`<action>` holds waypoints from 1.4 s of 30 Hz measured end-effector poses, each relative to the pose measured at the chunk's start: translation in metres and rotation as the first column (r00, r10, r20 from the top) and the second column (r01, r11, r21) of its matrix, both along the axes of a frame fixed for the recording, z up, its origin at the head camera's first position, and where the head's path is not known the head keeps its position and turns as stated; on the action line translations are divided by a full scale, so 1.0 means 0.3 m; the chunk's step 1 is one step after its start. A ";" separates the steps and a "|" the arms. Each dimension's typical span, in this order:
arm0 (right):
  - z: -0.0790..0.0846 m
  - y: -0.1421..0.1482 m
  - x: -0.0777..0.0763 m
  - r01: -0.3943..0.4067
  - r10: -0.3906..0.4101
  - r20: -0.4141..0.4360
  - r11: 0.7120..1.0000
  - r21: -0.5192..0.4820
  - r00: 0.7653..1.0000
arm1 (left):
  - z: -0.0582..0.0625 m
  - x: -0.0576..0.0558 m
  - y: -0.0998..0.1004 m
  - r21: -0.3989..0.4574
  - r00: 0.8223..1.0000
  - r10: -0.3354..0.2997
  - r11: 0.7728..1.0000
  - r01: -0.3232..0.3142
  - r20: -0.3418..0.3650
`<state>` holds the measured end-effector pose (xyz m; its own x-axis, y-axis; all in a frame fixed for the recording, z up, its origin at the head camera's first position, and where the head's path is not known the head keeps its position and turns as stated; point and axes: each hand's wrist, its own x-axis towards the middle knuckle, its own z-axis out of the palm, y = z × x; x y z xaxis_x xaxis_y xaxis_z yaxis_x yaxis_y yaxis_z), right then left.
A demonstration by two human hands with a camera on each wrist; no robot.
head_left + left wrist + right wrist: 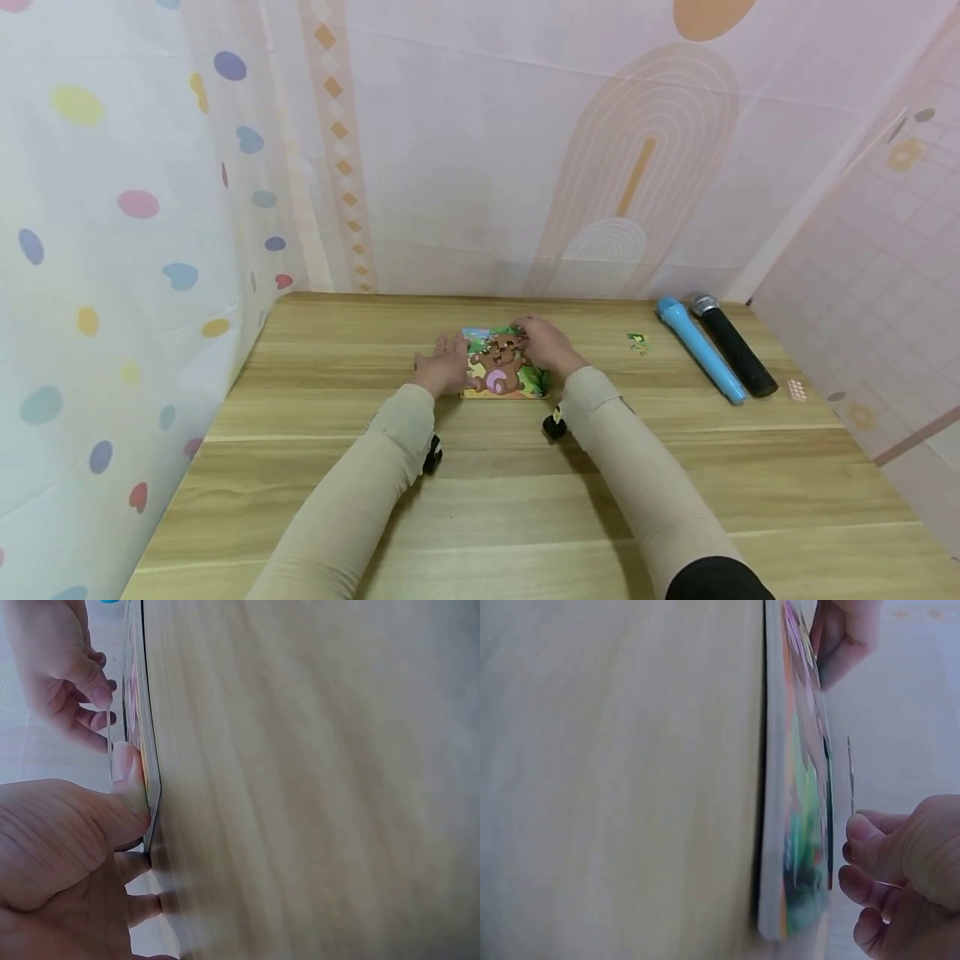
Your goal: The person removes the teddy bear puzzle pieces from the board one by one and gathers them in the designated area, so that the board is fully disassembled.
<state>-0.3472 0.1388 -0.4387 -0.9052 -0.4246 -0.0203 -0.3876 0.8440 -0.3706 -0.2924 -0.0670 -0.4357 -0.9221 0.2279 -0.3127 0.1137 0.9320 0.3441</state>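
A flat jigsaw puzzle (501,372) with a brown bear picture lies on the wooden table. My left hand (444,367) holds its left side, and in the left wrist view the thumb (127,776) lies over the puzzle's face while other fingertips come down at the table beside the edge. Above the upper right part of the puzzle is my right hand (551,346). Between thumb and finger it pinches a thin puzzle piece (851,772), seen edge-on and raised off the puzzle in the right wrist view. The right hand covers the puzzle's upper right corner in the head view.
Small green puzzle pieces (638,343) lie on the table to the right. Beyond them are a blue microphone (701,350) and a black microphone (735,346), side by side. A small pink dotted card (797,390) is at the right edge. Patterned curtains (465,167) border the table.
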 end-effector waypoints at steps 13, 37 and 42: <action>0.000 0.093 -0.004 0.060 -0.059 0.019 0.997 -0.042 0.998 | -0.011 -0.002 -0.002 0.014 1.000 0.007 1.000 -0.007 0.008; -0.014 0.303 -0.017 0.142 -0.142 0.004 0.989 -0.031 0.990 | -0.004 0.005 0.001 0.011 1.000 0.001 1.000 -0.001 0.012; -0.020 0.350 -0.018 0.161 -0.161 0.018 0.986 -0.031 0.987 | -0.004 0.008 0.002 0.009 1.000 0.001 1.000 -0.001 0.018</action>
